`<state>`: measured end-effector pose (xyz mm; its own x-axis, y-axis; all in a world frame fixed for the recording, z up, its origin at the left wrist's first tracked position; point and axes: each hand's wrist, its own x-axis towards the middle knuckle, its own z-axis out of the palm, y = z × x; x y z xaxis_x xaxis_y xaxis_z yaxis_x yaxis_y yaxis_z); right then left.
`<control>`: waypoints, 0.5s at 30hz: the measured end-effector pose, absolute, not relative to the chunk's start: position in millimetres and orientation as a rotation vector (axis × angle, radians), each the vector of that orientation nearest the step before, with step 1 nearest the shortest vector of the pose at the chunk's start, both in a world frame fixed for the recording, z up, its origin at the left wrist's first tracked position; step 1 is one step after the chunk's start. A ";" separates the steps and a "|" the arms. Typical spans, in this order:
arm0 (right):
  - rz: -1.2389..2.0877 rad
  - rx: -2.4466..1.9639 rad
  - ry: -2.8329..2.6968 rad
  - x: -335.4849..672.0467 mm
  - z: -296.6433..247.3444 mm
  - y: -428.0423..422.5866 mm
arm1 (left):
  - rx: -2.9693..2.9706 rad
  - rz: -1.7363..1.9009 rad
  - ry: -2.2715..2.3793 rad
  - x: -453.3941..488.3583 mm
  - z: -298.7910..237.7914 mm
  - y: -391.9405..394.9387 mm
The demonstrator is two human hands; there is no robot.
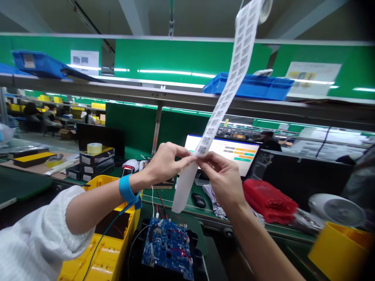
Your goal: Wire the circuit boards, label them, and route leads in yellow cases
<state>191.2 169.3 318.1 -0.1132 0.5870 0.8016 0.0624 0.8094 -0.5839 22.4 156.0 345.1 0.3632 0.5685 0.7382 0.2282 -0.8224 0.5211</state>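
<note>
A long white strip of QR-code labels [234, 74] hangs down from a roll overhead. Both hands meet on it at chest height. My left hand [166, 164], with a blue wrist strap, pinches the strip from the left. My right hand [222, 175] pinches it from the right, fingers curled at a label. The bare backing paper [184, 187] trails down below my fingers. Beneath the hands lies a blue circuit board [168, 248] with red and white wires on a black base.
A yellow casing [105, 253] sits at lower left and another yellow part [340, 249] at lower right. A monitor [234, 152], a mouse [198, 200], a red bag [268, 201] and a white fan [336, 208] stand behind. Blue bins [252, 88] rest on the shelf. People work far off.
</note>
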 end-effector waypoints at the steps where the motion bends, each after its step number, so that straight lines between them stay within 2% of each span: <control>1: 0.478 -0.524 -1.642 192.7 317.3 171.8 | 2.258 1.415 0.686 21.8 346.4 161.0; 4: 0.469 -0.541 -1.634 199.6 314.5 179.0 | 2.204 1.380 0.799 8.4 347.5 190.9; 7: 0.466 -0.576 -1.606 210.3 307.7 188.4 | 2.294 1.329 1.282 -24.1 333.5 238.1; 11: 0.468 -0.729 -1.538 229.3 280.8 217.9 | 2.283 1.059 1.789 -79.4 283.2 283.7; 15: 0.492 -0.931 -1.413 256.8 222.8 273.6 | 2.225 0.980 2.143 -124.1 226.5 288.7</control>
<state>256.8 273.6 222.8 0.1418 0.7782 0.6118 0.2302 0.5752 -0.7850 -124.1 288.7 226.5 -0.0550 0.8757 0.4797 0.9356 -0.1226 0.3311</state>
